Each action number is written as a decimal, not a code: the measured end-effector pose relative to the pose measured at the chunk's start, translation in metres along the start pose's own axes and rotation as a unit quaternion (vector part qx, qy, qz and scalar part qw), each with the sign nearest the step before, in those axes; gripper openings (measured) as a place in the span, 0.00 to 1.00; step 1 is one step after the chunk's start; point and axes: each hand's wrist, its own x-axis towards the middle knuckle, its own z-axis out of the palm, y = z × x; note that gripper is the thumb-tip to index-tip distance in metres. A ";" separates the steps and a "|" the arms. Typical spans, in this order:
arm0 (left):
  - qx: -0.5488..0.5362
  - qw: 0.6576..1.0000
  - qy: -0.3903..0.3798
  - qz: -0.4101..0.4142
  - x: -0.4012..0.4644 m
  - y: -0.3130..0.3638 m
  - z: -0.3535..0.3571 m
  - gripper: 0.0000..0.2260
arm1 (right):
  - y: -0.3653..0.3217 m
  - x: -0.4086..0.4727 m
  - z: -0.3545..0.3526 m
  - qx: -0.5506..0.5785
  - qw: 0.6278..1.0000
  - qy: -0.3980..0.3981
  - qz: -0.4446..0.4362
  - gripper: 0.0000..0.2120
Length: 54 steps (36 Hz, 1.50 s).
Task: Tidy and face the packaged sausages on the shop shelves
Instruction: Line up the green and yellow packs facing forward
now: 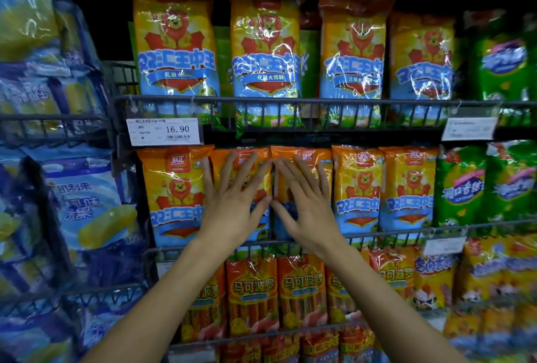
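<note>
Both hands, left hand (235, 205) and right hand (305, 203), press spread, straight fingers flat on two middle-shelf lion sausage packs (302, 159), squaring them; next likely levelling neighbours.

The price tag (164, 132) clipped to the upper shelf rail reads "16.90"; its header line appears to read 双汇王中王 with a pack size, too small to confirm. The yellow lion packs (175, 46) on the upper shelf carry 双汇王中王, with 优级火腿肠 on the blue ribbon beneath. The orange pack (174, 191) in the middle row bears a red 双汇 logo. The red packs (252, 290) below read 马可波罗. The second tag (468, 128) is illegible.
</note>
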 end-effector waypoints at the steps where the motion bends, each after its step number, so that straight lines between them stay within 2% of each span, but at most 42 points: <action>1: -0.006 1.000 0.005 0.008 -0.003 0.000 -0.001 0.30 | -0.002 -0.006 -0.002 0.014 1.000 0.009 0.019 0.34; 5: -0.040 0.998 0.021 0.040 -0.030 0.000 0.004 0.31 | -0.006 -0.036 -0.002 0.031 0.992 0.056 0.110 0.37; 7: -0.055 0.997 0.011 0.044 -0.041 0.002 0.011 0.31 | -0.005 -0.044 0.000 0.025 0.990 0.046 0.128 0.39; 11: -0.046 0.998 -0.001 0.047 -0.046 0.002 0.015 0.32 | -0.005 -0.043 0.003 0.046 0.993 0.012 0.108 0.42; 18: -0.062 0.996 0.013 0.062 -0.046 0.013 0.019 0.31 | 0.000 -0.049 -0.009 0.060 0.994 -0.024 0.093 0.40; 21: -0.039 0.995 0.003 0.091 -0.050 0.028 0.027 0.28 | -0.001 -0.057 -0.005 0.046 0.994 -0.013 0.098 0.37; 25: -0.006 0.997 -0.017 0.073 -0.050 0.032 0.031 0.25 | -0.003 -0.065 0.000 0.039 0.995 -0.016 0.092 0.34; 32: -0.004 0.996 -0.021 0.081 -0.060 0.031 0.027 0.27 | 0.003 -0.086 -0.009 0.038 0.995 -0.033 0.082 0.31; 38: -0.022 0.997 -0.050 0.055 -0.080 0.042 0.029 0.29 | 0.009 -0.122 -0.008 0.026 0.991 -0.002 0.132 0.28; 44: -0.011 0.998 -0.065 0.012 -0.090 0.063 0.026 0.30 | -0.002 -0.117 -0.023 -0.046 0.979 0.001 0.197 0.39; 47: -0.013 0.998 -0.066 -0.012 -0.092 0.071 0.023 0.30 | -0.006 -0.109 -0.021 -0.074 0.975 -0.041 0.207 0.45; 50: -0.016 0.998 -0.065 -0.017 -0.093 0.076 0.025 0.30 | -0.008 -0.106 -0.013 -0.046 0.973 -0.064 0.219 0.46; 54: -0.078 0.995 -0.053 -0.020 -0.092 0.073 0.030 0.30 | -0.006 -0.103 -0.007 0.031 0.972 -0.039 0.230 0.43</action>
